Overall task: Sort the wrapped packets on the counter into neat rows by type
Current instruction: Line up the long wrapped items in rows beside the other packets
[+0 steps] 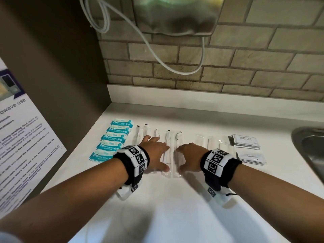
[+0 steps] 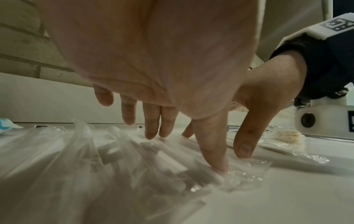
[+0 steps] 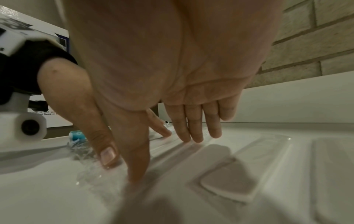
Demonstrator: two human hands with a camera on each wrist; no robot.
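Observation:
A row of clear-wrapped toothbrush packets (image 1: 167,151) lies across the middle of the white counter (image 1: 175,199). My left hand (image 1: 157,155) lies flat on the left part of that row, fingers straight, thumb tip pressing the crinkled wrap (image 2: 229,177). My right hand (image 1: 185,156) presses flat just right of it, and two packets show in the gap between the hands. Teal mini-wipes packets (image 1: 112,141) form a column at the far left. Clear packets with flat white contents (image 3: 226,174) lie right of my right hand. Shampoo sachets (image 1: 245,141) and toothpaste sachets (image 1: 250,158) are stacked further right.
A steel sink (image 1: 308,149) cuts into the counter at the right edge. A brown side wall with a printed notice (image 1: 26,137) bounds the left. Behind is a brick backsplash (image 1: 228,67), with a wall-mounted unit and a looping white cable (image 1: 175,67) overhead.

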